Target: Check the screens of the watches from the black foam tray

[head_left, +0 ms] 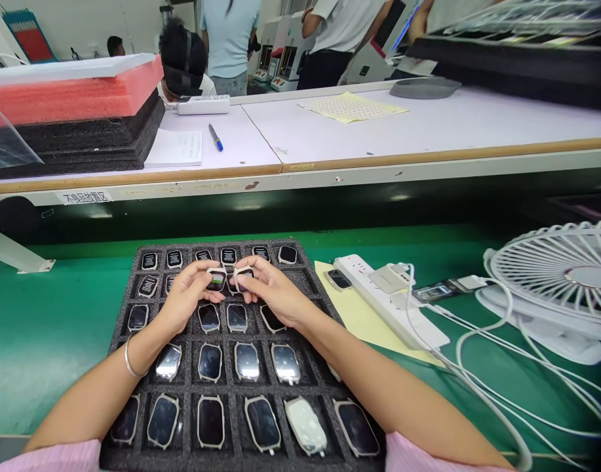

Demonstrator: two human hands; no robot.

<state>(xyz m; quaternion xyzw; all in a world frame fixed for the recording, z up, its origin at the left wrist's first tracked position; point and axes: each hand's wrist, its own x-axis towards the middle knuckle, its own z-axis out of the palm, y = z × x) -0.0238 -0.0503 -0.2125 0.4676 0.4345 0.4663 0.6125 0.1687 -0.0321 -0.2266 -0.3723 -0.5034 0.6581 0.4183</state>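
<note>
Black foam tray sat on the green bench beneath your arms. Your left hand had its grip closed on one watch, your right hand on another watch, both above the tray's upper rows, their faces half hidden by your fingers.

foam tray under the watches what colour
The foam tray is black, best seen in the head view.

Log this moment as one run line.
Left hand: pinches a smartwatch | right hand: pinches another smartwatch | below: black foam tray of smartwatches
</note>
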